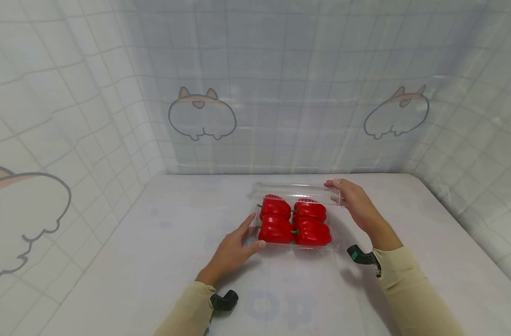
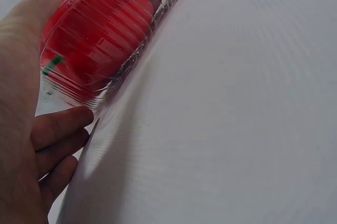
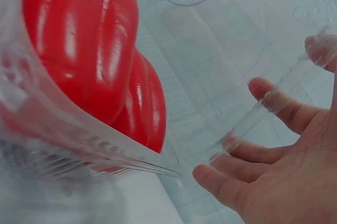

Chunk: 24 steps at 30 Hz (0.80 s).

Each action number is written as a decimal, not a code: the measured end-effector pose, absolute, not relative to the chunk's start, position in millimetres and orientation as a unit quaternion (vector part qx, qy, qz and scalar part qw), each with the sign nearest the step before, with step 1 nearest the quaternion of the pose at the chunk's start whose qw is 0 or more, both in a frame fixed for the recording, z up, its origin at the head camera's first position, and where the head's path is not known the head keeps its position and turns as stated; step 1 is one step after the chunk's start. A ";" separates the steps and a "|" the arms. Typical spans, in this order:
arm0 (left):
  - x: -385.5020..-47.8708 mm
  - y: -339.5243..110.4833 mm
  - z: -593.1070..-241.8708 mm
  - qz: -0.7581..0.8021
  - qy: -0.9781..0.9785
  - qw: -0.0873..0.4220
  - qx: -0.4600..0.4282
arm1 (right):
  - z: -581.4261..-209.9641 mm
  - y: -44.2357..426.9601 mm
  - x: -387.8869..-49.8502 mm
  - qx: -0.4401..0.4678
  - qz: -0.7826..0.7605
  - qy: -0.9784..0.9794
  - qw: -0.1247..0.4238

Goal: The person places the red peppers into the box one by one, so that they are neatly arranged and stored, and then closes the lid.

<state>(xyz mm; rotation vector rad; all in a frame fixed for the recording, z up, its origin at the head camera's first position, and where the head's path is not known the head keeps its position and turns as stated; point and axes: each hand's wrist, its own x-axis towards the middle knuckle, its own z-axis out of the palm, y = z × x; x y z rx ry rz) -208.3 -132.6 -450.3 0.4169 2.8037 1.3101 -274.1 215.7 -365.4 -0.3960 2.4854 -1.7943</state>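
A clear plastic clamshell box (image 1: 257, 234) lies on the table with its lid (image 1: 295, 189) raised at the back. Several red bell peppers (image 1: 276, 229) with green stems fill the bottom half in two rows. My left hand (image 1: 230, 254) rests against the box's left end, thumb at the front corner and forefinger along the side. In the left wrist view, the other fingers (image 2: 58, 134) hang loosely below the ribbed end. My right hand (image 1: 356, 203) touches the lid at its right end. Its fingers (image 3: 287, 109) are spread along the rim in the right wrist view.
The white table (image 1: 188, 210) meets a white gridded curtain (image 1: 280, 93) behind. Similar curtain walls rise on the left and right. A dark strap device (image 1: 224, 300) sits on the left wrist and another (image 1: 360, 255) on the right.
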 end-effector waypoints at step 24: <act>-204.4 -135.5 -455.4 0.468 0.875 -0.006 0.127 | -385.0 220.9 -244.1 -0.161 -0.535 0.828 0.045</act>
